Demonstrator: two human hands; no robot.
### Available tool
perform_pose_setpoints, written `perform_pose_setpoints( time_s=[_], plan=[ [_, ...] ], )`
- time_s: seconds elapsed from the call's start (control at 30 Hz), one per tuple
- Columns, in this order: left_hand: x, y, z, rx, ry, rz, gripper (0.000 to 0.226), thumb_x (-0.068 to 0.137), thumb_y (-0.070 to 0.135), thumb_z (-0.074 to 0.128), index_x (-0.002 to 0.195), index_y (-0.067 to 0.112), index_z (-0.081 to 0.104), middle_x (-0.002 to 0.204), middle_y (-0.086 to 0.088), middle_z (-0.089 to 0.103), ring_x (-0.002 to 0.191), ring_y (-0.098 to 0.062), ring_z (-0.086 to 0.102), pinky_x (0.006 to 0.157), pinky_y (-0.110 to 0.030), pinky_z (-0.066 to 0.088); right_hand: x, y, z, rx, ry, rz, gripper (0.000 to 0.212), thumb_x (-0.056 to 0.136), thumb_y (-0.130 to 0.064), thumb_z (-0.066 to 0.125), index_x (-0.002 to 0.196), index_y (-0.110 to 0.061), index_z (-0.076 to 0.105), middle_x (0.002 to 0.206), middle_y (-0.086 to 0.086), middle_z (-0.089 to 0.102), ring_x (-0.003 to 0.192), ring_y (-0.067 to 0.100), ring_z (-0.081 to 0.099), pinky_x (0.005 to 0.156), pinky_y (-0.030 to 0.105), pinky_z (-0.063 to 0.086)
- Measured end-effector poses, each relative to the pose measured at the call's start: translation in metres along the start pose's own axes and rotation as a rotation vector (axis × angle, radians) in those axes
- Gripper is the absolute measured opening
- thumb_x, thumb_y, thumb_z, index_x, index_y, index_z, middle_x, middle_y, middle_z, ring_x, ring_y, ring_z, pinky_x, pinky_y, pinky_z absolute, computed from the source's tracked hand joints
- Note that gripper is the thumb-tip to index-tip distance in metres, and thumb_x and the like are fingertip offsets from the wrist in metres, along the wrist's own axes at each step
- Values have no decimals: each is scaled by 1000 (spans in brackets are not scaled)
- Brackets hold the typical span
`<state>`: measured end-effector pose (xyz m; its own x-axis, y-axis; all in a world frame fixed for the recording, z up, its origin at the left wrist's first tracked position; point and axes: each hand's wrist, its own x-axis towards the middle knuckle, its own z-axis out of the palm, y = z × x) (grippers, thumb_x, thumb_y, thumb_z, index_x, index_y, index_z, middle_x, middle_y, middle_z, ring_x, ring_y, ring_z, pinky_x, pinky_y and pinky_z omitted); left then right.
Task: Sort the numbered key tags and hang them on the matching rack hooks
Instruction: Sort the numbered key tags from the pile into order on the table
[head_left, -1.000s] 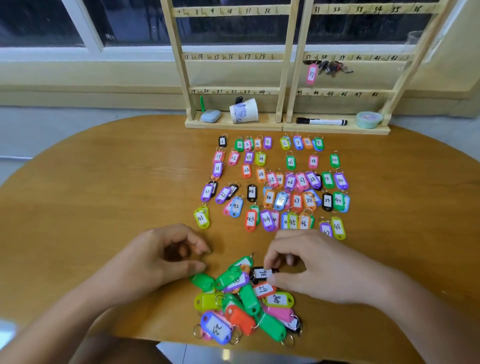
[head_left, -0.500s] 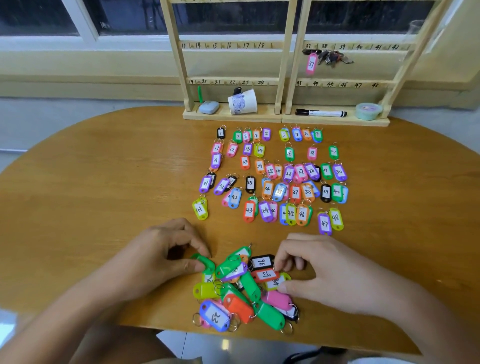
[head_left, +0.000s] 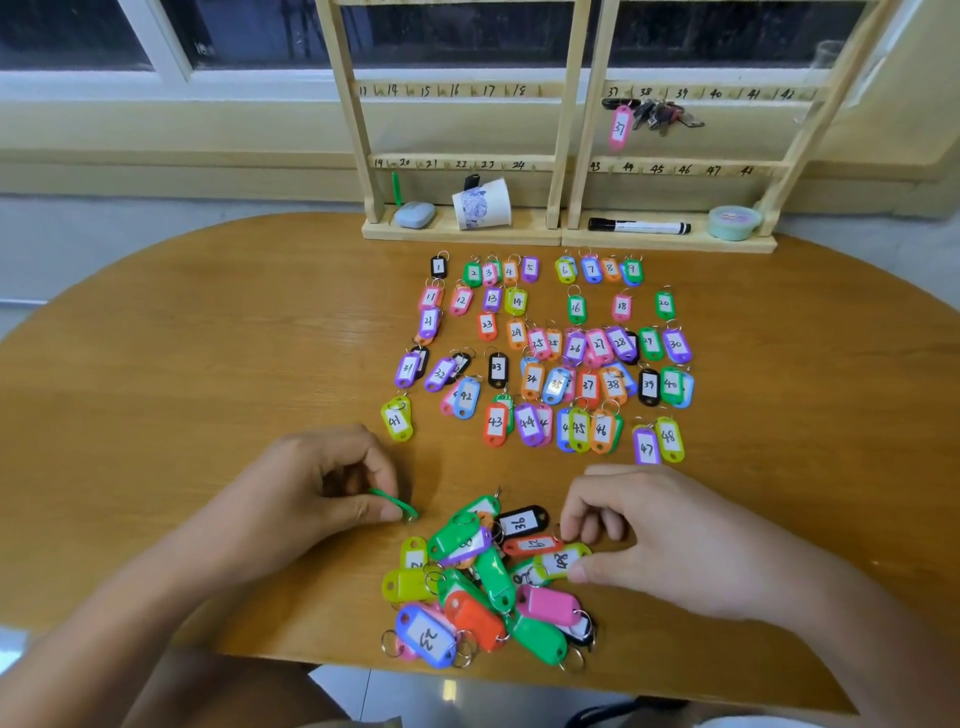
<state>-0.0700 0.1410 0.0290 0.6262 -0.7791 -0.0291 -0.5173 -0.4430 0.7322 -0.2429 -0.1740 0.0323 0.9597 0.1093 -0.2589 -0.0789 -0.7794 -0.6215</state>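
Note:
A heap of unsorted coloured key tags lies near the table's front edge. My left hand pinches a green tag edge-on, just left of the heap. My right hand has curled fingers on the heap's right side, its thumb on a yellow-green tag and its fingertips at an orange tag. A black tag marked 36 lies face up beside them. Rows of sorted numbered tags lie in the table's middle. The wooden rack stands at the far edge with a pink tag 37 hanging.
On the rack's base shelf stand a paper cup, a small blue-grey case, a black marker and a round green tub. A bunch of keys hangs by the pink tag. Bare wooden tabletop spreads to the left.
My left hand has pulled a green tag out of the heap and lifted it to the left. My right hand shifted slightly, its fingers now at the orange and yellow-green tags.

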Motion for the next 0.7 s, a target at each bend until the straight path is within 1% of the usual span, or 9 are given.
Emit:
perform_pose_setpoints(
  time_s=[0.07,0.13,0.23,0.3,0.4,0.47,0.53,0.6,0.7],
  plan=[
    [2,3,-1,-2,60,52,16,81,31,89,87,26,75,85,7,68,70,-8,55,64,-16,42,0,0,-1,-14,-9,4,20,86,-40,86,94,-37,68,106,-26,56,96,6,59,77,18,48],
    [5,5,-1,-14,90,66,19,86,34,86,90,22,72,82,4,66,67,-8,53,62,-19,42,-1,1,-2,-25,-15,5,19,87,-41,85,93,-37,67,105,-23,55,96,7,58,77,19,48],
    [12,5,1,-80,61,21,22,93,37,78,97,19,65,81,-3,70,69,-23,57,64,-32,47,-1,1,-4,-33,-6,-7,17,89,-43,83,93,-39,67,101,-16,56,92,10,59,75,23,50],
    [19,8,3,-209,23,-11,21,98,29,72,96,14,58,85,-6,77,70,-25,66,67,-34,52,-1,1,-7,21,6,-18,15,89,-39,84,91,-37,69,95,-14,61,84,10,61,71,24,51],
    [29,15,7,-328,11,-22,23,102,13,67,92,5,47,88,-12,79,66,-26,68,67,-31,54,3,4,-14,218,55,-10,13,88,-30,87,88,-30,74,85,-8,70,70,4,57,63,20,47],
    [38,20,9,-399,29,-15,26,100,13,68,94,2,45,86,-15,78,64,-26,66,65,-30,53,10,4,-19,388,138,4,12,88,-22,88,89,-24,76,83,1,74,69,5,61,63,20,49],
    [51,26,9,-465,56,0,28,97,17,71,96,2,47,86,-17,77,65,-27,67,64,-27,53,20,5,-24,561,254,30,12,88,-10,85,96,-11,75,82,12,76,68,13,71,60,23,54],
    [66,31,10,-489,81,15,27,97,14,73,96,3,49,84,-16,77,66,-27,67,62,-24,50,31,6,-29,714,350,37,14,90,-3,81,102,-1,73,84,21,76,71,22,77,61,25,58],
    [92,37,9,-516,104,4,24,99,9,73,95,7,49,76,-14,71,67,-27,64,59,-27,49,46,7,-41,863,404,32,19,92,-1,78,109,0,72,90,22,77,86,32,81,72,31,65]
  ],
)
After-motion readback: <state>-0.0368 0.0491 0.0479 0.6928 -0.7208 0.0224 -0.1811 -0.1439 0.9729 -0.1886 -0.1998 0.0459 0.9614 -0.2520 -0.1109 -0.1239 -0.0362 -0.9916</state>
